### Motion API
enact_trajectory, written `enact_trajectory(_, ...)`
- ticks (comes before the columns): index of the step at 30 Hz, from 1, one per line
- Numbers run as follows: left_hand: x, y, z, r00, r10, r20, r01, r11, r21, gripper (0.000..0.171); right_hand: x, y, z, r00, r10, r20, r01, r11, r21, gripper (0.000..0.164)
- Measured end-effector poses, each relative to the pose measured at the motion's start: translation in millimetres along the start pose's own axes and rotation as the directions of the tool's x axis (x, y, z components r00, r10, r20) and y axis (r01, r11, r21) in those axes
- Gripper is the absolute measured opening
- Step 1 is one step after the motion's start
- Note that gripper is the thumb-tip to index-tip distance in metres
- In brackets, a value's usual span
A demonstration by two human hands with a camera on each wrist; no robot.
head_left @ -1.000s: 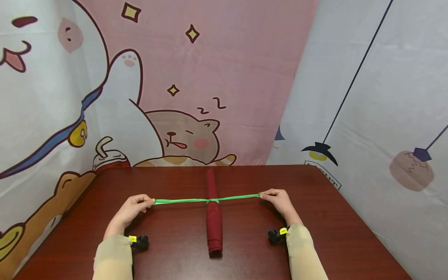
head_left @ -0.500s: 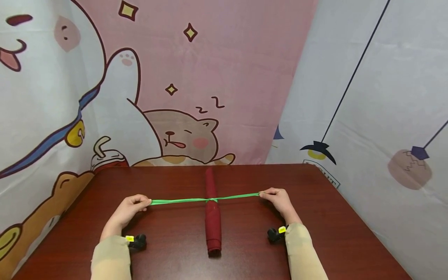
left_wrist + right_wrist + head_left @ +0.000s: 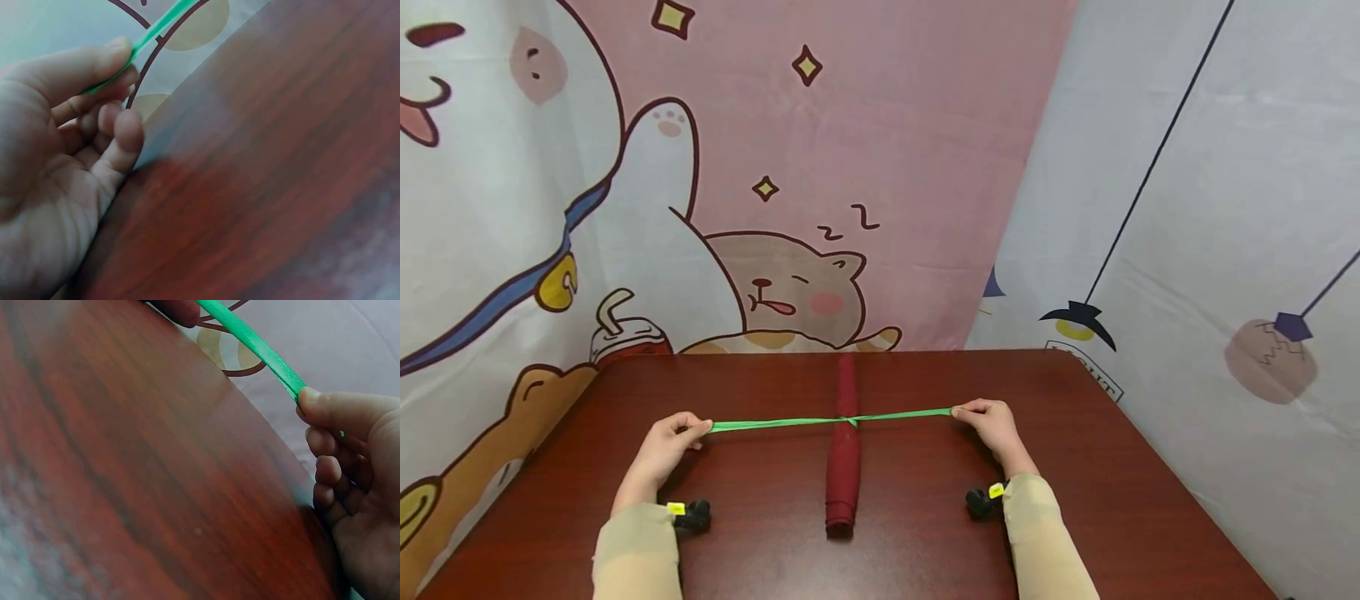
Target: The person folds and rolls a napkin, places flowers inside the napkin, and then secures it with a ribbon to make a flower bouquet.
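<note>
A dark red rolled-up cloth (image 3: 842, 475) lies lengthwise on the brown table. Round its middle goes a green ribbon (image 3: 775, 423), its two ends drawn out nearly straight to either side, with a crossing or knot on top of the roll. Thumb and fingers of my left hand (image 3: 666, 446) pinch one ribbon end; the left wrist view shows the ribbon (image 3: 159, 28) running from the thumb tip. On the other side my right hand (image 3: 996, 429) pinches the opposite end, and in the right wrist view the ribbon (image 3: 256, 347) leads up from that pinch.
The wooden table (image 3: 760, 533) has its far edge close to a cartoon-printed curtain (image 3: 925, 167). Black wrist cameras (image 3: 694, 517) sit on both forearms. Light-coloured sleeves (image 3: 636, 550) reach down near the wrists.
My left hand has drawn a little further left with its ribbon end. The near end of the roll has swung left, and the ribbon's crossing looks flatter. The right hand has barely moved.
</note>
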State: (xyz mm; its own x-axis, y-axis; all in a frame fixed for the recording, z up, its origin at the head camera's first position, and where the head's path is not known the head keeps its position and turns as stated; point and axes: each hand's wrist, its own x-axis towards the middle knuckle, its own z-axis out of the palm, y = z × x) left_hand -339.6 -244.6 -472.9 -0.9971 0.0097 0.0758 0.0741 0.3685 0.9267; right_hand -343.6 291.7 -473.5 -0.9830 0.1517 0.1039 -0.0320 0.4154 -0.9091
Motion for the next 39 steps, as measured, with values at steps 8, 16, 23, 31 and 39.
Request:
enact_trajectory(8,9.1,12.0,-0.1,0.994,0.017,-0.107,-0.011,0.998,0.056,0.03,7,-5,0,0.999,0.018,-0.051,-0.021,0.998,-0.051,0.019)
enact_trajectory(16,10.5,14.9,0.1,0.99,-0.006,-0.143,0.015,0.998,0.059,0.03,9,-10,0,0.997,0.023,-0.071,-0.027,0.998,-0.057,0.02)
enact_trajectory(23,9.2,7.9,1.7,0.988,-0.02,-0.156,0.022,1.0,0.014,0.03,10,-9,0,0.997,0.007,-0.075,-0.013,0.997,-0.076,0.019)
enact_trajectory(31,0.9,4.3,2.2,0.993,-0.058,-0.105,0.06,0.998,0.016,0.03,7,-4,3,0.999,0.01,-0.052,-0.014,0.997,-0.079,0.016)
enact_trajectory(39,1.8,3.3,3.8,0.991,-0.126,-0.043,0.127,0.991,0.033,0.031,0,0,1,0.999,0.039,-0.032,-0.041,0.997,-0.062,0.017)
